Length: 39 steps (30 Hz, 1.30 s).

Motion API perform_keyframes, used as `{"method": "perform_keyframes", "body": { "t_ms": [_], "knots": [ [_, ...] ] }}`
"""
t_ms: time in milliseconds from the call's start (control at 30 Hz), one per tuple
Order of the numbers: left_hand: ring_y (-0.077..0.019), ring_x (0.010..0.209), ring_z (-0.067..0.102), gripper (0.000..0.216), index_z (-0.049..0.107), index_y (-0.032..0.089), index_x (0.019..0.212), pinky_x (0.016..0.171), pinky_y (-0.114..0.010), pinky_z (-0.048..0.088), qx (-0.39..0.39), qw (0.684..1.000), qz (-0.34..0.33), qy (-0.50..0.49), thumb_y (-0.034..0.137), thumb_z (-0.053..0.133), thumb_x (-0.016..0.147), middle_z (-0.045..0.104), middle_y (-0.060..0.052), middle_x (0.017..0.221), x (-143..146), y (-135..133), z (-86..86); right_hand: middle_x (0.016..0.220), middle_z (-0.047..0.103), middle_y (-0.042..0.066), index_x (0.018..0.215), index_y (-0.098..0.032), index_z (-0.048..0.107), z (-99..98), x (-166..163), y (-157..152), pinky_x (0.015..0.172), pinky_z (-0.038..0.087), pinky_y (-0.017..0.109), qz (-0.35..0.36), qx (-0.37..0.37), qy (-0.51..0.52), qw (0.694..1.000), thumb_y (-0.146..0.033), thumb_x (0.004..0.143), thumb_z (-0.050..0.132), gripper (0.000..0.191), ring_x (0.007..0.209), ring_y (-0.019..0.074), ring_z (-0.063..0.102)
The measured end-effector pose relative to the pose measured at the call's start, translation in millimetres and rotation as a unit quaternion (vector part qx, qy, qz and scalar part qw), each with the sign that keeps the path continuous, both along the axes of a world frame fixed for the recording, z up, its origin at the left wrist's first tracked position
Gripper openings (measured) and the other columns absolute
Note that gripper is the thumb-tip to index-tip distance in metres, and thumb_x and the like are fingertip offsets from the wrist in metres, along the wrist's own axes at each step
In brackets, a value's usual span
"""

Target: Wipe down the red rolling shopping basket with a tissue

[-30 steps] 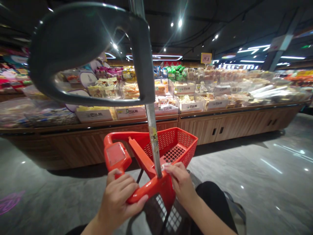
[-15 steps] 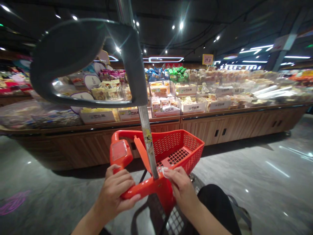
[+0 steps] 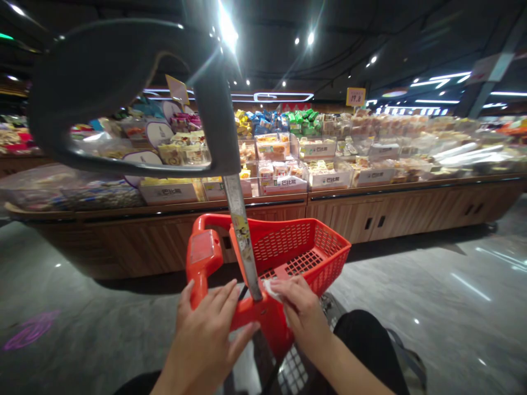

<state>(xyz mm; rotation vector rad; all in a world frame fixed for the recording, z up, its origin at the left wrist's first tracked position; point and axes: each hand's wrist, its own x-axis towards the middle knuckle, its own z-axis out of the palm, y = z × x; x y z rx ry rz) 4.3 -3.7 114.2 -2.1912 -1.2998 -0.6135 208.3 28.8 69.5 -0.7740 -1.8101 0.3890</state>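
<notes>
Pinching a crumpled white tissue [image 3: 270,289] between thumb and fingers, the right hand [image 3: 303,311] holds it against the red frame just beside the foot of a metal pole [image 3: 237,219]. The left hand [image 3: 208,329] is open, its fingers spread over the red handle [image 3: 247,312], with the thumb set apart from them. Just past its fingertips the handle curves up to a rectangular panel [image 3: 203,245]. The tissue sits at the near edge of the shopping basket [image 3: 331,269], whose perforated walls rise around a latticed bottom. The pole leans up and leftward, carrying a large dark grey loop [image 3: 94,71] that overhangs the left side of the view. A black-clad knee [image 3: 360,340] fills the room close to the right forearm; beyond it, open grey floor [image 3: 420,291] stretches right, and more floor shows at far left beside a purple marking. Ahead, the wooden display cabinet [image 3: 123,247] runs across the view, its dark-trimmed front edge bounding that open room. White labels [image 3: 333,180] along its clear bins read 巴比熊, and a yellow-edged price sign [image 3: 355,97] above them shows 19.8. The sticker [image 3: 242,230] on the pole is too worn to read.
</notes>
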Motion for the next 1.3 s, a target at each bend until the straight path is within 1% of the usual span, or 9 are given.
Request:
{"method": "perform_keyframes", "body": {
  "t_ms": [100,200,300,533,767,1000,1167,1233,1300],
  "knots": [
    [-0.0283,0.094,0.063,0.037,0.060,0.018,0.105,0.097,-0.059,0.022,0.006,0.998,0.045,-0.032,0.045,0.054,0.081,0.070,-0.010,0.105,15.8,-3.4,-2.5,0.108,0.069,0.004,0.109,-0.023,0.065,-3.8,-2.3,-0.5,0.084,0.050,0.036,0.030,0.018,-0.015,0.999,-0.006,0.087,0.049,0.032,0.094,0.0190,0.059],
    [-0.0231,0.074,0.063,0.026,0.063,0.022,0.079,0.093,-0.056,0.026,-0.027,0.996,0.072,-0.033,0.045,0.052,0.082,0.071,-0.002,0.076,20.6,-3.0,0.3,0.105,0.070,0.005,0.106,-0.022,0.066,-15.3,5.9,9.3,0.083,0.049,0.037,-0.004,0.014,-0.023,1.000,-0.004,0.086,0.050,0.031,0.094,0.0199,0.058],
    [-0.0184,0.059,0.059,0.031,0.057,0.022,0.062,0.091,-0.048,0.031,-0.042,0.995,0.088,-0.008,0.044,0.053,0.082,0.062,0.002,0.056,16.7,1.0,0.9,0.102,0.070,0.005,0.105,-0.022,0.066,-22.3,11.4,15.3,0.082,0.050,0.036,-0.030,-0.005,-0.015,0.999,-0.002,0.085,0.050,0.032,0.092,0.0200,0.057],
    [-0.0180,0.057,0.057,0.037,0.054,0.022,0.057,0.089,-0.044,0.033,0.017,0.998,0.056,0.001,0.052,0.058,0.079,0.058,0.004,0.053,-6.6,17.2,-8.2,0.108,0.069,0.003,0.106,-0.022,0.065,-16.9,-1.7,12.1,0.081,0.049,0.034,0.027,0.031,-0.016,0.999,-0.004,0.086,0.050,0.031,0.092,0.0188,0.058],
    [-0.0164,0.058,0.058,0.038,0.053,0.022,0.057,0.090,-0.045,0.031,0.026,0.999,0.030,-0.012,0.053,0.059,0.078,0.057,0.006,0.053,-26.2,27.9,-7.0,0.096,0.071,0.006,0.101,-0.020,0.068,-32.4,4.0,34.0,0.079,0.051,0.036,-0.042,-0.014,-0.001,0.999,-0.001,0.084,0.051,0.031,0.087,0.0207,0.058],
    [-0.0148,0.055,0.056,0.037,0.055,0.022,0.057,0.089,-0.044,0.032,0.050,0.999,-0.006,-0.005,0.051,0.058,0.080,0.058,0.006,0.052,-39.4,35.5,-5.8,0.109,0.070,0.005,0.108,-0.023,0.066,-22.3,-29.1,19.0,0.080,0.050,0.035,0.024,0.038,0.006,0.999,-0.006,0.087,0.051,0.031,0.090,0.0196,0.060],
    [-0.0140,0.057,0.057,0.033,0.057,0.022,0.059,0.091,-0.042,0.031,0.030,0.999,-0.013,-0.019,0.049,0.063,0.076,0.059,0.006,0.054,-48.1,39.3,-2.4,0.101,0.071,0.005,0.100,-0.022,0.068,-27.4,-8.0,29.0,0.080,0.052,0.035,0.013,-0.012,-0.019,1.000,-0.005,0.085,0.050,0.029,0.088,0.0199,0.061],
    [-0.0143,0.059,0.058,0.032,0.057,0.022,0.059,0.092,-0.044,0.029,0.006,1.000,-0.001,-0.021,0.049,0.064,0.075,0.060,0.006,0.055,-47.5,37.3,0.3,0.096,0.072,0.006,0.096,-0.021,0.069,-22.1,2.2,38.5,0.080,0.052,0.035,0.012,-0.052,-0.016,0.998,-0.006,0.083,0.052,0.027,0.088,0.0200,0.063],
    [-0.0170,0.066,0.060,0.029,0.058,0.022,0.063,0.095,-0.049,0.025,-0.022,0.999,0.031,-0.020,0.048,0.065,0.074,0.063,0.006,0.061,-42.6,32.7,4.1,0.098,0.070,0.006,0.093,-0.021,0.070,-8.8,6.7,50.1,0.084,0.051,0.035,0.009,-0.076,-0.007,0.997,-0.008,0.083,0.055,0.022,0.092,0.0205,0.064]
  ]
}}
